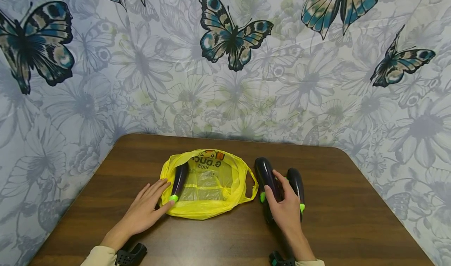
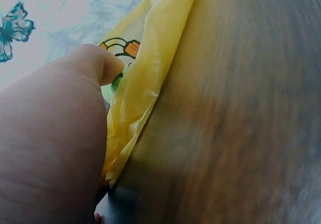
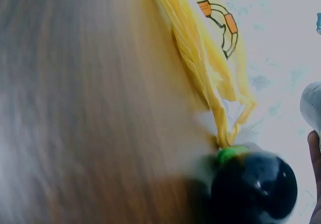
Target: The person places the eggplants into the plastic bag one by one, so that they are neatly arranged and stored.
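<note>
A yellow plastic bag (image 1: 202,209) lies with its mouth spread, and an eggplant (image 1: 181,178) with a bright green cap sits inside at its left. My left hand (image 1: 149,209) rests on the bag's left rim, fingers fairly straight; its thumb (image 2: 108,66) reaches over the rim near the green cap. Right of the bag, my right hand (image 1: 288,209) has thumb and index finger around a dark eggplant (image 1: 264,170). Another eggplant (image 1: 296,182) lies against that hand's right side. The hand partly covers the group. In the right wrist view, a rounded eggplant end (image 3: 256,186) looms close.
Everything lies on a brown wooden table (image 1: 334,187) with rounded far corners. Behind it hangs a pale cloth (image 1: 239,97) printed with flowers and butterflies. One bag handle (image 1: 251,186) loops toward the eggplants on the right.
</note>
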A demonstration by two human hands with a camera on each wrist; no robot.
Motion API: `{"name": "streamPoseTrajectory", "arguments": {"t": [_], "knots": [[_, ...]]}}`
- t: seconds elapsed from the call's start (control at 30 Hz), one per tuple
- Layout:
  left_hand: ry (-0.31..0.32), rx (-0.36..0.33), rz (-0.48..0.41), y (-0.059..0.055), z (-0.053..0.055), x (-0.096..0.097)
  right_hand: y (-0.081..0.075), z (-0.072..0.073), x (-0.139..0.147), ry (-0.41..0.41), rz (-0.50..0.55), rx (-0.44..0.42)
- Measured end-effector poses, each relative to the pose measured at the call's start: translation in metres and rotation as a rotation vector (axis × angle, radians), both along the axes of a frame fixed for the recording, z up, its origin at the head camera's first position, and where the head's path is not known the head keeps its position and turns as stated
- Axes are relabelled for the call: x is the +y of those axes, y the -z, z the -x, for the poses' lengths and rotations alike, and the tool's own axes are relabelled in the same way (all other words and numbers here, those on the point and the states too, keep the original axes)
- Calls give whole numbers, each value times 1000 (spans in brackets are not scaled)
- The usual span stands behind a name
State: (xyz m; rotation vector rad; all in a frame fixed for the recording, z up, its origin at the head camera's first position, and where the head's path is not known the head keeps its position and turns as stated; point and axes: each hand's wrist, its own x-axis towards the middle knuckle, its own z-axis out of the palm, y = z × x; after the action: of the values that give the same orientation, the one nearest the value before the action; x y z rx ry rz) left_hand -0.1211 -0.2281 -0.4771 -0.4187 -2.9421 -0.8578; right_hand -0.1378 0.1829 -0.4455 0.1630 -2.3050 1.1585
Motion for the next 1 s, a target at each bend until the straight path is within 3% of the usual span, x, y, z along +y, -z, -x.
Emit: {"name": "streamPoseTrajectory", "arguments": {"t": [1.0], "knots": [[1, 19, 0, 0, 0, -1, 1, 2, -40, -82, -41, 1]]}}
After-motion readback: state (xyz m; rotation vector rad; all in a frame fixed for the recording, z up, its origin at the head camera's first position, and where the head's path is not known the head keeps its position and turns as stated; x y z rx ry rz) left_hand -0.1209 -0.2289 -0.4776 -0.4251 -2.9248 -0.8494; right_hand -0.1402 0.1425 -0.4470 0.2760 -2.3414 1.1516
